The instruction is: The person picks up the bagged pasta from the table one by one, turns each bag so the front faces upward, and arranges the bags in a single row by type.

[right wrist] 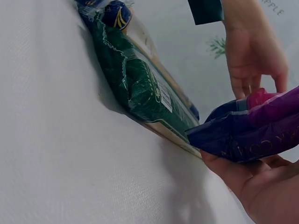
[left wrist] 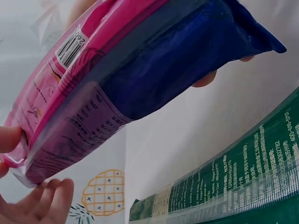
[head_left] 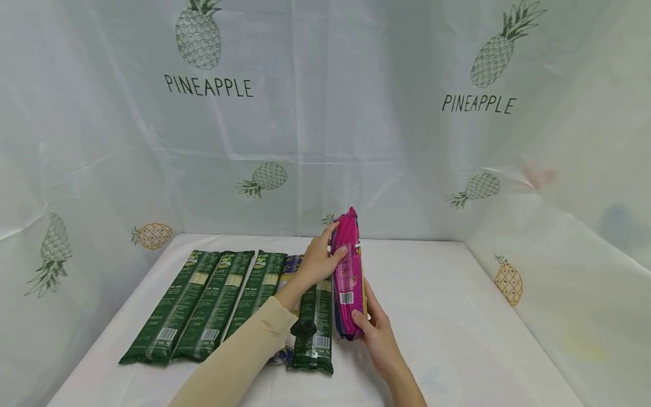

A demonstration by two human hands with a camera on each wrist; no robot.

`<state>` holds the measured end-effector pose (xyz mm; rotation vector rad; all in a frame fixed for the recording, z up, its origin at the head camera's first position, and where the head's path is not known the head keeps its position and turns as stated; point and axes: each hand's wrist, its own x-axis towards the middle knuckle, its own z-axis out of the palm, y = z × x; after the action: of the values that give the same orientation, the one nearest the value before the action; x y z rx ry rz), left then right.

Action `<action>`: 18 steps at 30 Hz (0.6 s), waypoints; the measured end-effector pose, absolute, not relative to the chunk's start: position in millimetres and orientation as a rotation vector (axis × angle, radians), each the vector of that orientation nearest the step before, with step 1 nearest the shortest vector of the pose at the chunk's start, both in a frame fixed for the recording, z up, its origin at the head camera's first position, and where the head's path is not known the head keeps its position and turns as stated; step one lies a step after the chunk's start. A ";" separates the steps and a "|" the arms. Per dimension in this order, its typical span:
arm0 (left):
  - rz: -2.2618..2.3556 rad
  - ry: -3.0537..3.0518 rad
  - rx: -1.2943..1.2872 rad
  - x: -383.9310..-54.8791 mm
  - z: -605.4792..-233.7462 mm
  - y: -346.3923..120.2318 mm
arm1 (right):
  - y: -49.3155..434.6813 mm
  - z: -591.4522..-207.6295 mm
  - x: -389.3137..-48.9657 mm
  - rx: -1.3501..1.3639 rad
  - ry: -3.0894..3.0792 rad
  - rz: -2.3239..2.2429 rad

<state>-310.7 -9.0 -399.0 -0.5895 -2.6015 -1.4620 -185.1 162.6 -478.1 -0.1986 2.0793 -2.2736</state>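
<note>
Both of my hands hold a long pink-and-blue packet, tilted upright over the white table, its barcode side toward me in the head view. Near its top end, my left hand pinches it between thumb and fingers. My right hand grips the lower end, thumb on the pink face. Right-hand fingertips show beneath the blue part in the left wrist view. Just left of the packet lies a green packet, printed with a barcode and partly hidden by my left forearm.
Three more green packets lie side by side on the left of the white table. A blue-and-yellow packet lies between the green ones, mostly covered by my left arm. Pineapple-print cloth surrounds the table's back and sides.
</note>
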 end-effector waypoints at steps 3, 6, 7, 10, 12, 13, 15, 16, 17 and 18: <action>-1.443 -2.615 -0.523 -308.2 -397.3 -7.0 | 161.7 -477.4 -184.4 -0.195 2.133 -2.256; -1.454 -2.608 -0.492 -306.1 -394.0 -3.8 | 160.9 -477.5 -184.6 -0.185 2.180 -2.241; -1.458 -2.605 -0.493 -306.1 -393.6 -2.7 | 160.8 -477.8 -184.9 -0.184 2.196 -2.236; -1.461 -2.600 -0.496 -306.3 -394.4 0.3 | 160.6 -479.2 -185.6 -0.183 2.246 -2.215; -1.446 -2.592 -0.500 -307.0 -396.3 1.5 | 160.3 -479.9 -185.9 -0.181 2.257 -2.213; -1.437 -2.588 -0.501 -307.8 -397.5 1.7 | 160.1 -479.9 -185.9 -0.184 2.255 -2.216; -1.429 -2.573 -0.509 -308.6 -399.4 1.6 | 159.8 -479.9 -186.0 -0.188 2.247 -2.220; -1.431 -2.565 -0.514 -308.8 -399.7 1.4 | 159.7 -479.7 -186.0 -0.190 2.239 -2.224; -1.434 -2.556 -0.523 -309.1 -400.0 1.2 | 159.6 -479.3 -186.0 -0.190 2.235 -2.225; -1.439 -2.551 -0.532 -309.4 -400.2 1.0 | 159.5 -478.8 -186.0 -0.192 2.233 -2.224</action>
<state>-309.4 1.0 -400.2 -0.5324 -2.5507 -1.4391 -186.0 159.5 -478.8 -0.1917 2.2332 -2.2242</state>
